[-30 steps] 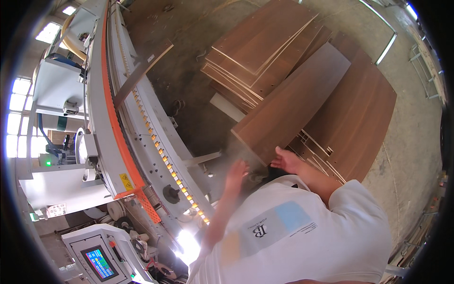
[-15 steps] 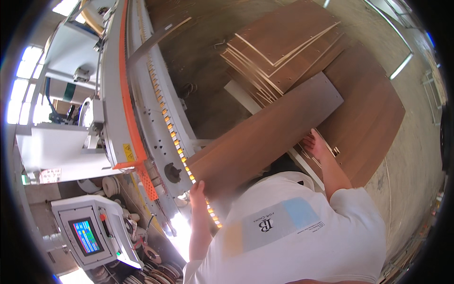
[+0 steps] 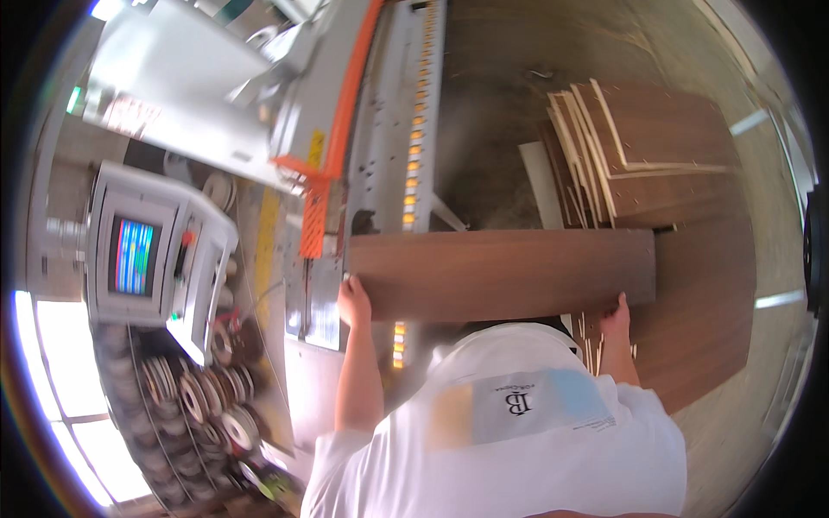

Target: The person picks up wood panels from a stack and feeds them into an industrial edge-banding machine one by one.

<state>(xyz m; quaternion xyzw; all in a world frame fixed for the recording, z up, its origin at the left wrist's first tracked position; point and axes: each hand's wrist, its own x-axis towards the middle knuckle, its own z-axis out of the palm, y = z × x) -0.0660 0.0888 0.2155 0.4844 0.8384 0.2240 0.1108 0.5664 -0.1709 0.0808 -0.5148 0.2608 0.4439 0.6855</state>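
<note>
Across my front lies a long brown wood-grain panel (image 3: 501, 274), held level between both hands. My left hand (image 3: 353, 302) grips its left end, close to the orange guard and the metal bed of a long machine (image 3: 367, 181). At the right, my right hand (image 3: 616, 318) holds the near edge close to the other end, fingers curled over it. That end reaches over a large brown board (image 3: 691, 319). Part of the panel's left portion covers the row of yellow-and-white rollers (image 3: 413, 164) along the machine.
Stacked brown panels (image 3: 669, 129) with pale edges stand at the far right. To the left is a control console (image 3: 147, 250) with a lit screen. Rolls of edge banding (image 3: 207, 393) sit below it. An orange perforated guard (image 3: 313, 216) projects beside the machine bed.
The panel has swung from a slant to lying straight across, its right end coming nearer to me. Both hands still hold it. My view has turned toward the left.
</note>
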